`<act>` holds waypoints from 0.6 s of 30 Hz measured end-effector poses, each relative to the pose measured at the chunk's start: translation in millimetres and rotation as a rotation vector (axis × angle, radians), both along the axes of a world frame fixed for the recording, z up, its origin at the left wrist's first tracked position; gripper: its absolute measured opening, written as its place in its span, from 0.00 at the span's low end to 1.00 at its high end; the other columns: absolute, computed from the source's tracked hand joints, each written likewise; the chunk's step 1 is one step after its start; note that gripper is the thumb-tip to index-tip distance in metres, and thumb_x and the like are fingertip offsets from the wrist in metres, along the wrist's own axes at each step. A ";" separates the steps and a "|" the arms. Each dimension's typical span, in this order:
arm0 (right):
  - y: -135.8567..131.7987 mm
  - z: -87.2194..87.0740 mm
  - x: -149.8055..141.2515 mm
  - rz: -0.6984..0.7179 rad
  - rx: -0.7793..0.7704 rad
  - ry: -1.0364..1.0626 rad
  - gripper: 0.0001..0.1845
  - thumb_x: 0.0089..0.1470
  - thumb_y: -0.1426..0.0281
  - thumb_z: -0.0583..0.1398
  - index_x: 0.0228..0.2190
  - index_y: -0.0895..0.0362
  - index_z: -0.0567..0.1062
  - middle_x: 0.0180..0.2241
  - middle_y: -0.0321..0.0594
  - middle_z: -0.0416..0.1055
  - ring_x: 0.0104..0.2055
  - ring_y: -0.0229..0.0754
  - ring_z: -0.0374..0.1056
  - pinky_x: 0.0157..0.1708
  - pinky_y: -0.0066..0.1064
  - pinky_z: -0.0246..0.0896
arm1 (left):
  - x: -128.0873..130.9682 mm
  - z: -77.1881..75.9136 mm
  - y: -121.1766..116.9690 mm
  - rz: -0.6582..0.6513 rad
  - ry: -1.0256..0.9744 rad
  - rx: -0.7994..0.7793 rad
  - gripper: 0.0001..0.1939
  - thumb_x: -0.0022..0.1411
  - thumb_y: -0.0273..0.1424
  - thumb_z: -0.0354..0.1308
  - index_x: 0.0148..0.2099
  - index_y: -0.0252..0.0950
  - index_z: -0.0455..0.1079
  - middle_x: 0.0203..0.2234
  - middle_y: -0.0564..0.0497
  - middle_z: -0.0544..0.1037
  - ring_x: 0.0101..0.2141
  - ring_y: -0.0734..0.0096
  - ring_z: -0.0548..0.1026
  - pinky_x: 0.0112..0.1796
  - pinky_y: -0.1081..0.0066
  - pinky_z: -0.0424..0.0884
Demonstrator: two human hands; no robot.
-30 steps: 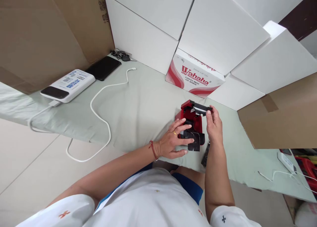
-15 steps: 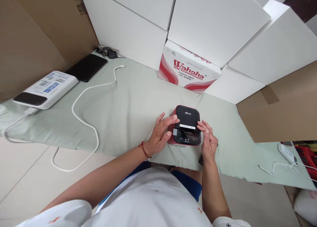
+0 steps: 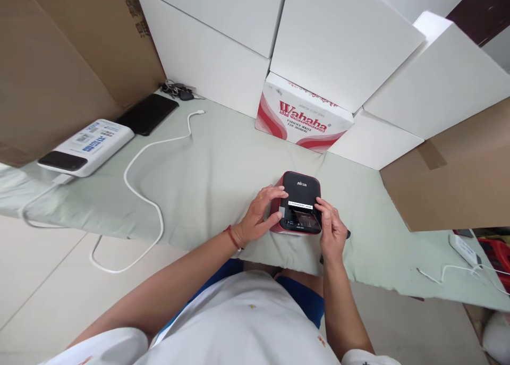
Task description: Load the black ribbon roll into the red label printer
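A small black and red label printer (image 3: 304, 187) sits on the green cloth near its front edge, its lid lying level with a white strip and dark window towards me. From the left, my left hand (image 3: 257, 216) grips it, fingers curved over the lid's edge and thumb at the front corner. My right hand (image 3: 332, 229) has its fingertips on the opposite edge, other fingers curled. A black object (image 3: 348, 234) peeks out beside that hand; what it is, and whether it is held, is hidden.
A white power bank (image 3: 90, 144) with a white cable (image 3: 139, 192), a black phone (image 3: 148, 113) and keys (image 3: 179, 90) lie left. Behind stand a Wahaha carton (image 3: 305, 115) and white boxes (image 3: 215, 51). A brown carton (image 3: 458, 179) and a white device (image 3: 464, 249) are right.
The printer's lid has come down at the front, narrowing the gap above the front panel. Both hands remain at its sides. The view has shifted slightly.
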State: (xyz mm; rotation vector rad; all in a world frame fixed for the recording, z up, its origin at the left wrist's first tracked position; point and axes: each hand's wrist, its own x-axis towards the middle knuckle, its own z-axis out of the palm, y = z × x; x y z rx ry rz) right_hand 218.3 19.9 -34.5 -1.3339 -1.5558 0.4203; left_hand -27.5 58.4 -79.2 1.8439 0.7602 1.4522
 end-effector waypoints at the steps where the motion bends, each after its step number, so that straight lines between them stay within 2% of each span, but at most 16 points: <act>1: -5.2 1.9 -0.8 0.008 0.029 -0.033 0.19 0.75 0.58 0.56 0.49 0.49 0.87 0.55 0.46 0.85 0.64 0.54 0.76 0.68 0.59 0.66 | -0.2 0.1 -0.3 -0.019 -0.013 -0.014 0.23 0.78 0.40 0.57 0.71 0.47 0.68 0.64 0.41 0.79 0.70 0.48 0.71 0.72 0.43 0.62; 4: -23.9 6.6 -3.3 0.048 0.112 -0.139 0.19 0.74 0.61 0.56 0.49 0.47 0.87 0.52 0.44 0.86 0.64 0.57 0.76 0.68 0.63 0.66 | 0.9 -1.3 0.1 -0.059 -0.077 -0.122 0.30 0.75 0.43 0.60 0.75 0.49 0.64 0.75 0.42 0.66 0.77 0.45 0.60 0.76 0.42 0.55; 7: -39.3 7.7 -5.9 0.128 0.150 -0.211 0.17 0.73 0.64 0.57 0.47 0.45 0.87 0.49 0.42 0.88 0.62 0.58 0.78 0.67 0.64 0.68 | 4.2 -5.5 3.4 -0.123 -0.209 -0.350 0.46 0.69 0.49 0.68 0.81 0.52 0.53 0.82 0.46 0.49 0.82 0.43 0.43 0.78 0.40 0.43; 9: -44.6 6.2 -6.9 0.157 0.153 -0.232 0.16 0.72 0.67 0.58 0.47 0.45 0.87 0.49 0.41 0.88 0.60 0.56 0.80 0.67 0.64 0.68 | 6.7 -8.0 5.8 -0.201 -0.304 -0.494 0.55 0.64 0.50 0.71 0.83 0.54 0.45 0.84 0.48 0.43 0.82 0.43 0.37 0.79 0.40 0.39; 12: -46.9 3.0 -7.1 0.144 0.129 -0.242 0.15 0.72 0.67 0.58 0.48 0.45 0.86 0.50 0.41 0.87 0.58 0.55 0.82 0.68 0.64 0.69 | 9.1 -8.8 8.3 -0.275 -0.397 -0.613 0.60 0.60 0.48 0.74 0.83 0.54 0.42 0.84 0.49 0.41 0.83 0.45 0.35 0.79 0.43 0.37; 14: -46.8 1.3 -7.1 0.133 0.124 -0.241 0.15 0.72 0.67 0.59 0.47 0.45 0.86 0.51 0.41 0.87 0.58 0.55 0.82 0.68 0.64 0.68 | 9.6 -7.7 9.4 -0.303 -0.432 -0.652 0.59 0.58 0.46 0.76 0.82 0.53 0.47 0.84 0.49 0.43 0.83 0.46 0.38 0.80 0.45 0.38; 18: -46.1 -1.2 -8.2 0.141 0.139 -0.218 0.15 0.71 0.70 0.59 0.49 0.46 0.86 0.52 0.41 0.87 0.59 0.54 0.81 0.67 0.61 0.70 | 11.2 -7.0 13.2 -0.315 -0.477 -0.665 0.51 0.57 0.41 0.76 0.78 0.47 0.58 0.81 0.46 0.55 0.81 0.44 0.48 0.79 0.45 0.42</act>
